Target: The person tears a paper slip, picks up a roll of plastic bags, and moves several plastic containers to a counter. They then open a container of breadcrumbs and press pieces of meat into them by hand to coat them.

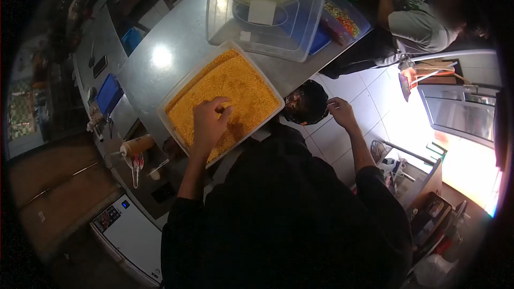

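My left hand (210,121) is over the right-middle part of a clear plastic tub (172,123) filled with orange-yellow crumbs (235,77). Its fingers are curved, with a gap between thumb and forefinger, and nothing clearly shows between them. A darker hollow lies in the crumbs beside that hand. My right hand (341,113) is off to the right, above the tiled floor, with its fingertips drawn together at the edge of a black, bag-like bin (313,101). Whether those fingertips grip the edge or something small I cannot make out.
A clear plastic lid or box (289,32) sits behind the tub on the metal table (144,83). Near it stands a container of chopped colourful pieces (342,21). Another person (420,29) works at the far right. A squeeze bottle (138,145) and whisk lie left.
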